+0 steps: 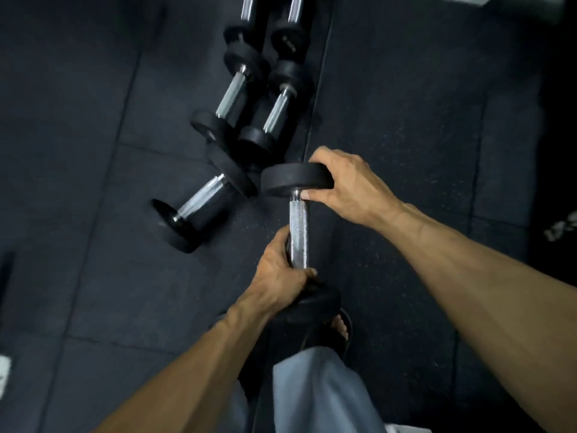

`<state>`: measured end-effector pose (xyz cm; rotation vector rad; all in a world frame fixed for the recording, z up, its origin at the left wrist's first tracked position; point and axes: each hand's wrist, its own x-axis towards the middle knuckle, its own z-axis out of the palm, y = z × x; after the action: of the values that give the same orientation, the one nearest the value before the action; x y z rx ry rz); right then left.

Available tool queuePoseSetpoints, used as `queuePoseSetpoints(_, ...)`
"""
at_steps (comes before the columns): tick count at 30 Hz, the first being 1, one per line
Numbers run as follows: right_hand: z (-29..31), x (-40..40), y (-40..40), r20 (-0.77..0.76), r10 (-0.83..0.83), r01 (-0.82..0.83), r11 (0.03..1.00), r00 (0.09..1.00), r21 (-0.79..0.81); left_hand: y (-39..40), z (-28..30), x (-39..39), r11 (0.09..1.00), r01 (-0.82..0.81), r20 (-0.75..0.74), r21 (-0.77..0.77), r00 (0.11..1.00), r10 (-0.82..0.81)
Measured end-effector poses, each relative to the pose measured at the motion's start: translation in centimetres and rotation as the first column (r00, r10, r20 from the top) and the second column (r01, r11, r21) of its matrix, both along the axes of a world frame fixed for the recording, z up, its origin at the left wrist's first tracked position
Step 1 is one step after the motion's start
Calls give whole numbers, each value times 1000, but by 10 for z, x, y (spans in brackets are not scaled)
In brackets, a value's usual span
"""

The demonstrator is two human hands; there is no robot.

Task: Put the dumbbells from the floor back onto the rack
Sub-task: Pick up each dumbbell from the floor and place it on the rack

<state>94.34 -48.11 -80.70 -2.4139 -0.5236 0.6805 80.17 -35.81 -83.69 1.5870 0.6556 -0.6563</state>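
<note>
Both hands on one dumbbell (298, 232): left hand (279, 273) grips handle, right hand (346, 182) grips far head. Other dumbbells (232, 98) lie on floor (406, 120) just beyond, left.

The floor (406, 120) was dark rubber matting laid in large square tiles, their seams (125, 98) running as thin lines across it, and its surface was flecked with pale specks. The light was dim. A blurred pale shape (499, 1) showed at the top right corner, too unclear to name.
</note>
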Motion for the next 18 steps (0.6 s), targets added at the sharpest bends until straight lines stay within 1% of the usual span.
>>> queuePoseSetpoints(4, 96, -6, -13, 111, -111, 109, 994, 988, 19, 14, 86, 16, 988, 151, 76, 0, 986, -151)
queuePoseSetpoints(8, 198, -15, -26, 206, -236, 227, 972, 950, 65, 22, 179, 35, 957, 290, 184, 16, 940, -288)
queuePoseSetpoints(14, 333, -39, -60, 334, -372, 353, 928, 866, 117, 5, 310, 49, 894, 446, 294, 28, 851, -434)
queuePoseSetpoints(18, 401, -68, -107, 409, -404, 405, 910, 818, 88, -32, 372, 42, 830, 553, 342, 74, 768, -542)
